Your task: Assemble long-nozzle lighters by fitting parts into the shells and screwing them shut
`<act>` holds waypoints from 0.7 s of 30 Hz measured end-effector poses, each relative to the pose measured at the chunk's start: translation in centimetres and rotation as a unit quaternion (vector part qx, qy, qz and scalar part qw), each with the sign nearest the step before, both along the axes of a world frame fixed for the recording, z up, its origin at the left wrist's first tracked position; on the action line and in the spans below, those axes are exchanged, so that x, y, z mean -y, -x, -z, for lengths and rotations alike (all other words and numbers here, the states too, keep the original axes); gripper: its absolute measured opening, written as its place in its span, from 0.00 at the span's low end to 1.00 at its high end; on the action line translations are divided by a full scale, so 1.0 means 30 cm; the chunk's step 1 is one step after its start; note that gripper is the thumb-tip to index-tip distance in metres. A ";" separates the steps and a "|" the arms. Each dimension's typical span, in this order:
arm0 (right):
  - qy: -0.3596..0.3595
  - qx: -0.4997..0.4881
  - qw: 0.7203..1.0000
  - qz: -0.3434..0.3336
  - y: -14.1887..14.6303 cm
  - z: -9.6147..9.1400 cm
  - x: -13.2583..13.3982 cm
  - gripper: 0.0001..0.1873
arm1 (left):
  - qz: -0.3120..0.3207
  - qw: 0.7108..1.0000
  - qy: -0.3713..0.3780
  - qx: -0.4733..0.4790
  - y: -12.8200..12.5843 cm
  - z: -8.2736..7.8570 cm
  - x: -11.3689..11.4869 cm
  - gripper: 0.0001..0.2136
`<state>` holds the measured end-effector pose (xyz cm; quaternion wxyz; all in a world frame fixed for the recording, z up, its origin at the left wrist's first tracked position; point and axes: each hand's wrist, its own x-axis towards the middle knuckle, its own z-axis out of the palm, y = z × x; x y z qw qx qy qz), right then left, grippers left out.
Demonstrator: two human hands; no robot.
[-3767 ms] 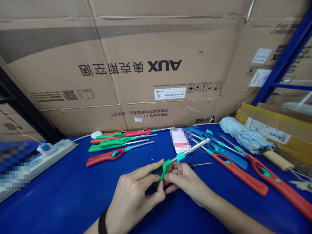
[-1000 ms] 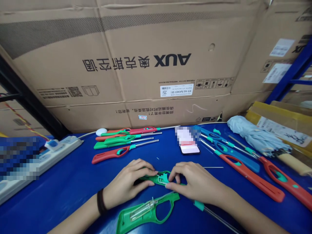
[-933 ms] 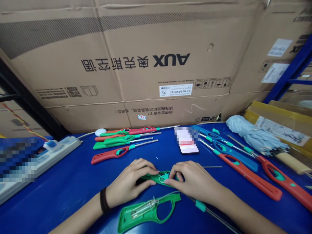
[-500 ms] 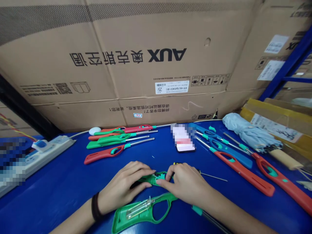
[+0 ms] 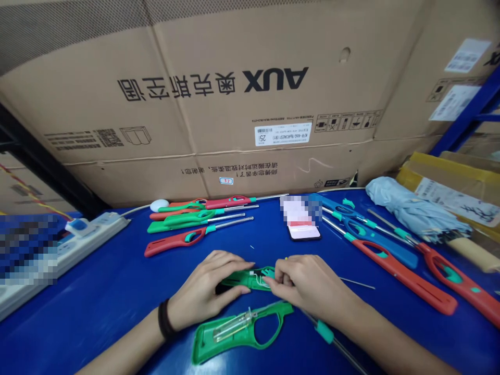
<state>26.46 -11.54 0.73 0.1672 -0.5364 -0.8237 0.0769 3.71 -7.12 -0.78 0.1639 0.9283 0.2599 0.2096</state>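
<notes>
My left hand (image 5: 209,286) grips one half of a green lighter shell (image 5: 234,279) between thumb and fingers, just above the table. My right hand (image 5: 308,284) is closed in a pinch at the shell's other end, on a teal trigger piece (image 5: 268,272); its fingertips are partly hidden. A white wire (image 5: 258,280) loops inside the shell. Nearer to me lies the other green shell half (image 5: 203,348), hollow side up, holding a clear fuel tank (image 5: 233,328). Beneath my right forearm runs a metal lighter tube with a teal collar (image 5: 325,332).
A screwdriver shaft (image 5: 357,283) sticks out behind my right hand. Several lighters, including a red one (image 5: 172,243), lie back left; an orange one (image 5: 406,276) lies at right. A phone (image 5: 304,232), a folded umbrella (image 5: 414,205) and a power strip (image 5: 89,237) border the space.
My right fingers have drawn slightly right, away from my left hand, with the teal piece. More of the white wire shows inside the shell. The whole view has shifted a little.
</notes>
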 end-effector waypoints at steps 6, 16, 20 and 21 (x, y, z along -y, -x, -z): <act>0.020 -0.050 0.998 0.011 -0.030 -0.019 -0.011 0.13 | -0.013 1.000 -0.020 -0.001 0.007 0.001 0.006 0.18; 0.011 -0.150 0.988 0.037 -0.059 -0.005 -0.017 0.14 | 0.027 0.995 -0.088 0.026 -0.008 0.007 0.001 0.14; 0.015 -0.144 0.987 0.064 -0.072 -0.015 -0.025 0.17 | 0.032 0.993 -0.103 0.045 -0.004 0.009 -0.004 0.12; 0.019 -0.143 0.988 0.063 -0.072 -0.016 -0.025 0.17 | 0.033 0.993 -0.105 0.047 -0.003 0.009 -0.004 0.13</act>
